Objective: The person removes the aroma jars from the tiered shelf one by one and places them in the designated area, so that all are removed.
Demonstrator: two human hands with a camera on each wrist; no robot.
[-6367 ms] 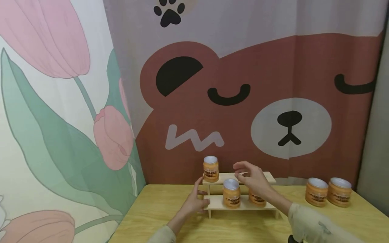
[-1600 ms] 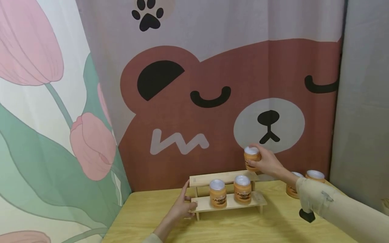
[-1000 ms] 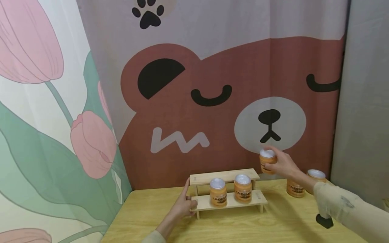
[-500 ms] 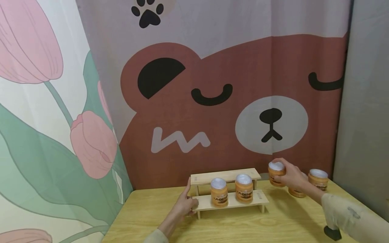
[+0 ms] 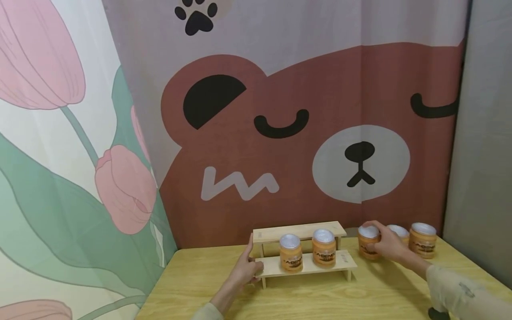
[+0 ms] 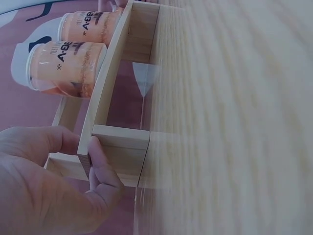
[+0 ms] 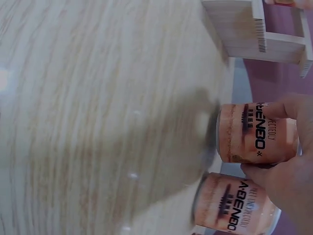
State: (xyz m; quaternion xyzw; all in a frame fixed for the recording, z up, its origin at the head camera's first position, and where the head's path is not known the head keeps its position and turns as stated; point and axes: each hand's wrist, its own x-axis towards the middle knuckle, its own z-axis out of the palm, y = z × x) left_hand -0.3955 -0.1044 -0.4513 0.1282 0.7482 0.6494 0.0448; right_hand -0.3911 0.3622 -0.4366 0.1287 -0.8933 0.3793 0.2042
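Note:
My left hand (image 5: 242, 269) grips the left end of a small two-step wooden shelf (image 5: 298, 232); the left wrist view shows its thumb and fingers pinching the lower board's end. Two orange cans (image 5: 291, 260) with silver lids stand upright on that lower step, while the upper step carries nothing. To the right of the shelf, my right hand (image 5: 390, 244) holds another orange can (image 7: 242, 132) from above, fingers and thumb on either side. That can stands upright, its base right at the tabletop. Beside it is a similar can (image 7: 234, 203), partly hidden by the hand in the head view.
One more orange can (image 5: 423, 242) stands at the far right of the row on the wooden table (image 5: 320, 298). Behind the table hangs a curtain with a bear print (image 5: 240, 142), and a tulip-print curtain (image 5: 124, 191) hangs at the left.
Earlier a can stood on the upper step's left. My right hand has since carried a can rightward from above the upper step and down to the table. My left hand stays at the shelf.

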